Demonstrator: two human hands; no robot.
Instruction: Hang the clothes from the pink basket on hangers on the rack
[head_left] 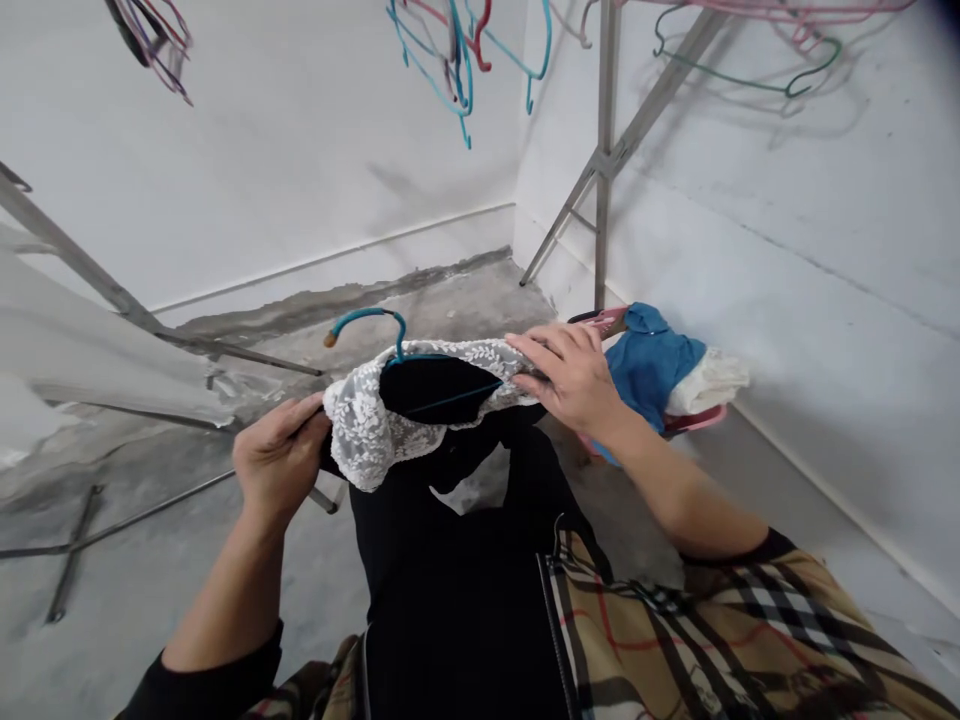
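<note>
Left hand [281,465] closed on the near edge of a white lace garment [360,430]; right hand [566,378] curled over its far edge. Teal wire hanger [367,313] lay across the neck opening, hook protruding, all held above the lap. Blue denim cloth [652,365] lay in a pink basket [694,422] beyond the right hand.

Counted in your view: your two hands [424,420], one lace top [367,430], one blue hanger [367,325], one green hanger [750,75], one blue cloth [649,365], one white cloth [709,382], one pink basket [697,420], plus overhead hangers [450,60] too tangled to count.
</note>
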